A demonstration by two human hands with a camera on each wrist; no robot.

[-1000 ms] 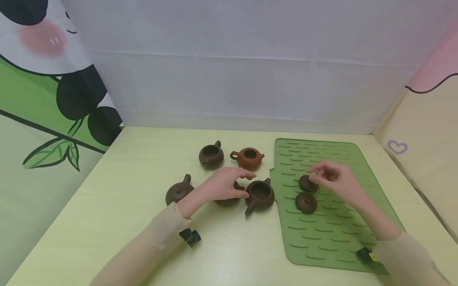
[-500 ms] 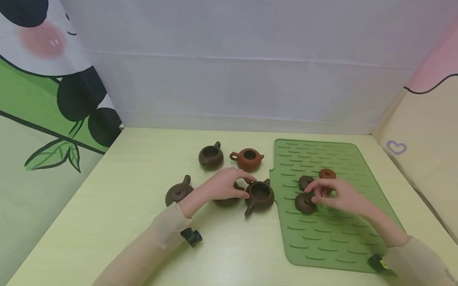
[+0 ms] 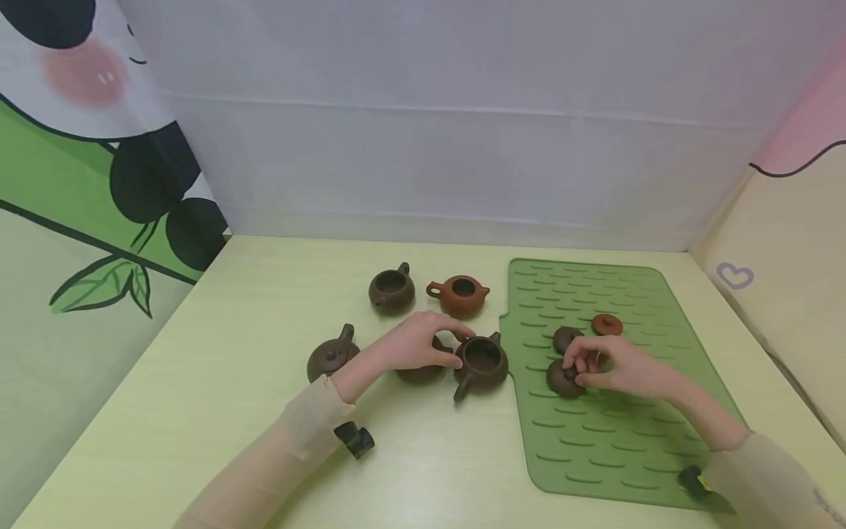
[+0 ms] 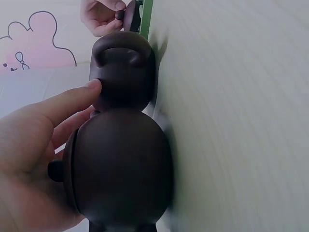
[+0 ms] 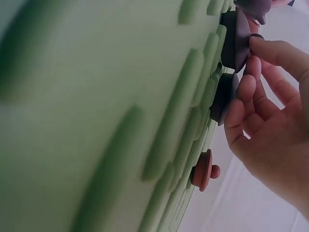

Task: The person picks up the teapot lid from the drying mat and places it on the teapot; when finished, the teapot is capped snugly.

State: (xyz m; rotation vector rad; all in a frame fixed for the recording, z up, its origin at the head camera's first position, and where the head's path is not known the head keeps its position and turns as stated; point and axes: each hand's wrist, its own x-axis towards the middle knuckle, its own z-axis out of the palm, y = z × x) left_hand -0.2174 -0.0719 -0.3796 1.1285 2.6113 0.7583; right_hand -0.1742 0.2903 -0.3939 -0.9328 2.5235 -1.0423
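Note:
My left hand (image 3: pixel 423 342) holds the side of a dark brown, lidless teapot (image 3: pixel 489 376), its thumb and index finger at the pot's rim. Beneath that hand is a second dark teapot (image 4: pixel 123 166) with its lid on, partly hidden in the head view. Over the green mat, my right hand (image 3: pixel 628 367) pinches the knob of a dark brown teapot lid (image 3: pixel 559 379). The lid sits flat on the mat in the right wrist view. Beside it lie another dark lid (image 5: pixel 224 99) and a reddish-brown lid (image 3: pixel 607 324).
Toward the back stand a dark lidless teapot (image 3: pixel 391 294) and a reddish-brown lidless teapot (image 3: pixel 461 300). A lidded dark teapot (image 3: pixel 328 360) is left of my left hand. The ribbed green mat (image 3: pixel 575 455) covers the table's right part. A pale cloth wall closes off the back.
My right hand has moved from over the lids at the back of the mat toward the front dark lid and taken its knob. My left hand has stayed at the lidless teapot.

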